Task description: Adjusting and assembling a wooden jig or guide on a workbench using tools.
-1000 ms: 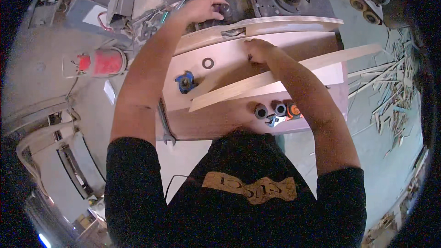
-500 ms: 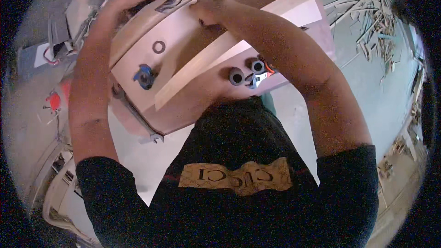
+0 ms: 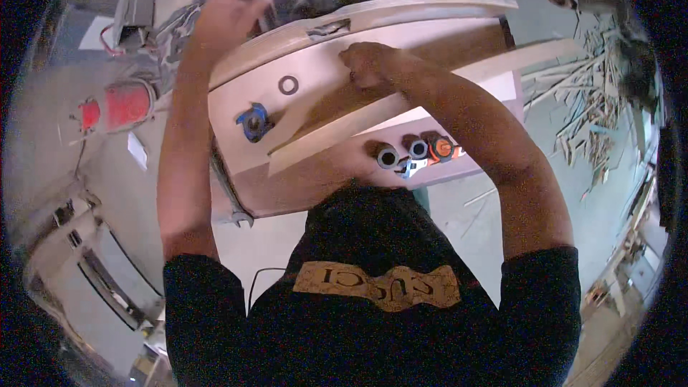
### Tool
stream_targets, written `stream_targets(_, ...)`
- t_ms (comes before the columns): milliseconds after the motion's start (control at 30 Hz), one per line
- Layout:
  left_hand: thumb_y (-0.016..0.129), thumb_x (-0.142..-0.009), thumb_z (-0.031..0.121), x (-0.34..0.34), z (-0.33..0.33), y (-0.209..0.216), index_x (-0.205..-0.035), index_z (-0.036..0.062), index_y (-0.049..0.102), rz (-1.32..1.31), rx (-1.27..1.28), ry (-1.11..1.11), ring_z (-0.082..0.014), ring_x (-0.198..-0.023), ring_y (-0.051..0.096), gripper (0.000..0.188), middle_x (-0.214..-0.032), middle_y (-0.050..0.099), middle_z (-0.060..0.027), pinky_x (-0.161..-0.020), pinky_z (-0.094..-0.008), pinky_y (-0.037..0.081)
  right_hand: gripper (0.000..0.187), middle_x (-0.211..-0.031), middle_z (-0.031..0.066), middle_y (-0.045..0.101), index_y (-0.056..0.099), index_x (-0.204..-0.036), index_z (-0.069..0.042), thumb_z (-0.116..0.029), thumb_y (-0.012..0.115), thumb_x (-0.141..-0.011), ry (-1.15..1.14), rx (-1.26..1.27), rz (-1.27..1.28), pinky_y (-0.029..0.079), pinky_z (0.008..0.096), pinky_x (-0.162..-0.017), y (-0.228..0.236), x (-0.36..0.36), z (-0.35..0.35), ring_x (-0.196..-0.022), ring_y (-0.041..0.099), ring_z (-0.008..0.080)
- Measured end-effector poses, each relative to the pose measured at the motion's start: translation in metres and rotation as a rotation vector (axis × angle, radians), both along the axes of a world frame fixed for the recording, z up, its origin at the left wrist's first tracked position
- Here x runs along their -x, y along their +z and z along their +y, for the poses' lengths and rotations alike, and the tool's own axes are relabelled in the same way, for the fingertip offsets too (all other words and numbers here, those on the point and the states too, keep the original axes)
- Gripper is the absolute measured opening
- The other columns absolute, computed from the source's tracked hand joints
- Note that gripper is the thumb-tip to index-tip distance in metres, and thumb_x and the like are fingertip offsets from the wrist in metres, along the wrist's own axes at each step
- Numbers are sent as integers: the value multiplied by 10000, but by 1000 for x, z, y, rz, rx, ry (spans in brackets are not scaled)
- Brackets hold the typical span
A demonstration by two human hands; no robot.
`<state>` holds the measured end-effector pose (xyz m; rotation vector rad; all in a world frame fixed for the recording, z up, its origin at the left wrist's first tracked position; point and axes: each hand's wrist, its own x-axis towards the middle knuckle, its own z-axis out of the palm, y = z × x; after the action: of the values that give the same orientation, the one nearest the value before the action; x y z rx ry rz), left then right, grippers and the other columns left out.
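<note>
Spanning the middle of the view, the table (image 3: 301, 183) bore most of the items; its top was pale toward the back and brownish toward the person. Along its far side ran the board (image 3: 423, 13), pale wood, gently bowed in this view, its edge layered, with a dark slot left of its middle. The strip (image 3: 344, 131), plain light wood, lay slantwise across the table, passing under the right forearm. To the left, beyond the table, stood a red canister (image 3: 129, 104). A wrench (image 3: 231, 190) lay at the table's left edge, open jaw toward the person.

The left hand (image 3: 236, 7) was raised near the board's left part, blurred, fingers spread; could not tell whether they held anything. The right hand (image 3: 365, 64) was between board and strip, fingers curled; contents hidden.

The cutter (image 3: 252, 122), blue, with projecting wings and a dark centre, sat on the table's left part. Near the front edge: an orange round thing (image 3: 443, 147) beside two grey collars (image 3: 387, 167). Smallest, a flat dark ring (image 3: 280, 87) lay between cutter and board.
</note>
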<state>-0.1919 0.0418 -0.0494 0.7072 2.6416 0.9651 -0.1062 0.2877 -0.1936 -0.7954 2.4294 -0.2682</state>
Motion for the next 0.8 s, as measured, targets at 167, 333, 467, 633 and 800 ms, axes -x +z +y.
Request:
stream_targets(167, 753, -926, 228, -148, -66, 29, -1244, 82, 701, 124, -30, 138, -216, -1004, 692, 354, -1185, 730, -96, -913, -359, 540, 354, -1142, 235, 721, 722, -1072, 5, -234, 736, -812, 23, -76, -73, 552, 479, -955, 16, 8, -35, -1079, 691, 406)
stream_targets(333, 752, -931, 139, -277, -99, 8, -1147, 48, 736, -1, -377, 568, -170, -957, 673, 235, -1104, 757, -70, -898, -310, 519, 405, -1065, 244, 741, 750, -1078, 5, -290, 746, -801, 150, -134, -80, 576, 463, -909, 29, 5, -92, -1028, 719, 386)
stream_targets(467, 726, -949, 125, -331, -92, -24, -1146, 18, 736, -157, -509, 643, -159, -948, 658, 225, -1026, 755, -73, -888, -307, 513, 430, -966, 227, 750, 750, -979, 28, -364, 769, -804, 139, -45, -96, 599, 445, -820, 24, 2, -125, -933, 735, 378)
stream_targets(633, 696, -986, 152, -370, -62, -72, -1232, -9, 680, -459, -663, 619, -169, -933, 650, 294, -1086, 731, -92, -892, -314, 522, 610, -931, 134, 735, 716, -1114, -19, -561, 791, -842, -153, 75, -572, 581, 394, -806, 53, -1, -141, -922, 718, 250)
stream_targets(800, 672, -1015, 250, -384, -34, -99, -1248, 0, 660, -602, -739, 654, -218, -1065, 647, 343, -1165, 709, -132, -983, -368, 503, 463, -1109, 137, 732, 657, -1232, -32, -412, 712, -974, -129, 372, -214, 535, 359, -918, 120, -44, -62, -1002, 689, 235)
